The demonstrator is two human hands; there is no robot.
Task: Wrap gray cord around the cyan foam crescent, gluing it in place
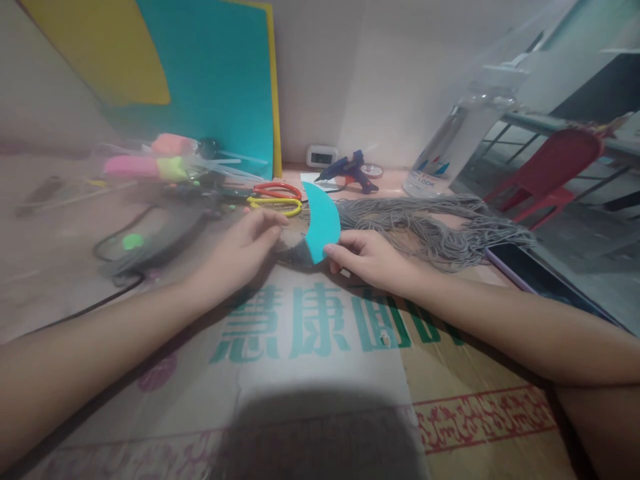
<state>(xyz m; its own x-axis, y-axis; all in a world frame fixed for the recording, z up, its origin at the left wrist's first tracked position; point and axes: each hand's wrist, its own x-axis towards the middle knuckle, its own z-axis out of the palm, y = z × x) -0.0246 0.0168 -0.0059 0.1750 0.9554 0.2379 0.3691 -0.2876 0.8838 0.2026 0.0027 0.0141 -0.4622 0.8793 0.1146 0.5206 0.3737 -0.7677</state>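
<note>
A turquoise crescent-shaped piece [326, 217], apparently card or foam sheet, is held upright above the table between both hands. Its lower left part is covered by grey cord [296, 254] in close rows. My right hand [367, 259] pinches the crescent's lower right edge between thumb and fingers. At the grey-covered end, my left hand [253, 241] is closed, thumb against forefinger; blur hides the exact contact. Behind the crescent lie scissors with yellow handles [275, 205] and a pair with red handles [278, 191]. A loose bundle of grey cord [430, 227] spreads behind my right hand.
A blue glue gun [353, 170] and a small white digital clock [321, 156] sit by the wall. A clear bottle [450, 140] and a phone [545, 283] are at right. Turquoise sheet [215, 80] leans at back left. Printed cardboard [320, 373] covers the table; a red chair [570, 163] stands beyond.
</note>
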